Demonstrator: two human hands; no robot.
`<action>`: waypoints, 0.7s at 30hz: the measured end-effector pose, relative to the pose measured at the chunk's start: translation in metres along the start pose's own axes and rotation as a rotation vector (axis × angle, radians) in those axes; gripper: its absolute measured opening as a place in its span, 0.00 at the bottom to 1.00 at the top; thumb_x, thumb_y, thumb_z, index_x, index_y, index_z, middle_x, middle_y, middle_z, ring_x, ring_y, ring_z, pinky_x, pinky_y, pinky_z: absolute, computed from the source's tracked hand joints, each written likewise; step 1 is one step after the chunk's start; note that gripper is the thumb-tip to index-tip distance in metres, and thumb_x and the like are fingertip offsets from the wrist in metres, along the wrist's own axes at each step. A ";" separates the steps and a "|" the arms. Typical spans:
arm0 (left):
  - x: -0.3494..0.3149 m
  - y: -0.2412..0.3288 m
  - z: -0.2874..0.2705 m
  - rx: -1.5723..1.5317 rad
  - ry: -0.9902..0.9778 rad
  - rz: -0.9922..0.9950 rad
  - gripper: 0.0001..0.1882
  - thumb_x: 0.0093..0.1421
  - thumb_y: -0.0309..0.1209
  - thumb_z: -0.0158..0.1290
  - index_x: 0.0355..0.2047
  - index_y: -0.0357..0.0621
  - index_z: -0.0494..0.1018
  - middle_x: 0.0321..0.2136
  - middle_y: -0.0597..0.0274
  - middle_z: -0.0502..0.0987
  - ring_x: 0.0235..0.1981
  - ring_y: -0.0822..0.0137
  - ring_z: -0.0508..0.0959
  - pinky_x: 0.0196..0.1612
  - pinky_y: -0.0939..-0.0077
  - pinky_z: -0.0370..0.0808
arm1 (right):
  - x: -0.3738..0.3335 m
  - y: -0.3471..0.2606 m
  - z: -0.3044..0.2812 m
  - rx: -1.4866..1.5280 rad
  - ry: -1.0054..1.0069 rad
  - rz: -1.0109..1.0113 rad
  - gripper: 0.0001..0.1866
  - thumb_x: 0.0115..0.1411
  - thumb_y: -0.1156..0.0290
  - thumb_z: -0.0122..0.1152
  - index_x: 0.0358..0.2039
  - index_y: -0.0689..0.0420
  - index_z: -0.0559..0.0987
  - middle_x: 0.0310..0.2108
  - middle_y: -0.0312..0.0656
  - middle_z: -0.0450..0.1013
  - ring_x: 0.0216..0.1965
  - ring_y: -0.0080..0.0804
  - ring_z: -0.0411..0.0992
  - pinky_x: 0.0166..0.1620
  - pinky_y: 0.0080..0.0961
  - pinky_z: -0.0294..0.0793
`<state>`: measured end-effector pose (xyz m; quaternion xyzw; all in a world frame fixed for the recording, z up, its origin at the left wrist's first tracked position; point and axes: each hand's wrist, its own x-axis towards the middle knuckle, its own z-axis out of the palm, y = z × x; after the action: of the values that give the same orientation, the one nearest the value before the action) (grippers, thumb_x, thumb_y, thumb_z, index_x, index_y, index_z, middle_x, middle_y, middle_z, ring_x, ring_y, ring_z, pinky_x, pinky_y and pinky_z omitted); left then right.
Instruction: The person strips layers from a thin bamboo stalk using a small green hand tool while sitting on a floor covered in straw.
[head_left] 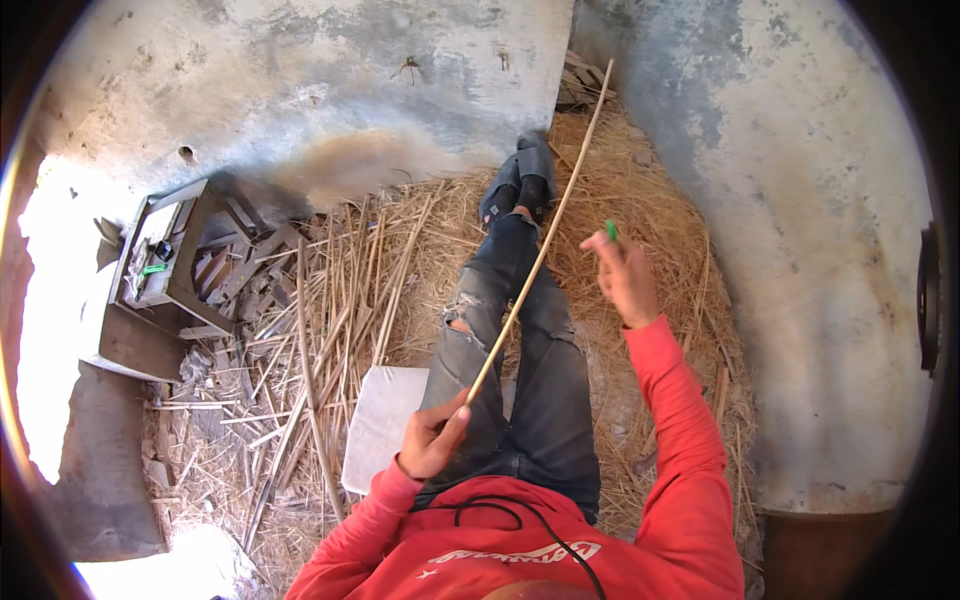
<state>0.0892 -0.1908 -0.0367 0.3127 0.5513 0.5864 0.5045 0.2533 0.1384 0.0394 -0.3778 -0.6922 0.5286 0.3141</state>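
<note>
Red-sleeved, the right hand [627,282] extends forward, clasping a green object [611,229]; the left hand [433,440], lower, grips a stick [544,252], pale, long and slender.

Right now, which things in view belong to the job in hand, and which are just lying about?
Apparently in use:
long stick, in the left hand
small green item, at the right hand's fingers

Seemingly lying about:
loose sticks
straw
wooden furniture, far left
</note>
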 end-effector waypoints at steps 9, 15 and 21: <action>0.028 0.013 0.040 0.070 -0.004 0.102 0.26 0.77 0.33 0.48 0.72 0.41 0.62 0.21 0.72 0.71 0.20 0.82 0.69 0.25 0.84 0.68 | -0.034 -0.016 0.079 0.038 -0.204 -0.235 0.16 0.69 0.59 0.65 0.35 0.60 0.81 0.22 0.33 0.69 0.25 0.20 0.65 0.32 0.24 0.67; 0.046 0.025 0.030 -0.005 0.084 0.146 0.26 0.79 0.36 0.43 0.72 0.41 0.62 0.16 0.73 0.67 0.15 0.82 0.64 0.21 0.85 0.62 | -0.053 -0.024 0.119 0.112 -0.345 -0.207 0.12 0.71 0.64 0.63 0.39 0.62 0.80 0.27 0.36 0.77 0.29 0.18 0.75 0.33 0.22 0.74; 0.051 0.026 0.020 -0.001 0.082 0.144 0.25 0.79 0.39 0.42 0.68 0.37 0.67 0.16 0.73 0.66 0.15 0.82 0.64 0.20 0.85 0.62 | -0.040 -0.024 0.116 0.136 -0.286 -0.280 0.11 0.72 0.67 0.61 0.40 0.63 0.79 0.29 0.36 0.76 0.30 0.17 0.72 0.35 0.21 0.75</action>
<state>0.0858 -0.1332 -0.0175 0.3271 0.5474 0.6338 0.4379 0.1729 0.0429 0.0332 -0.1769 -0.7381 0.5737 0.3078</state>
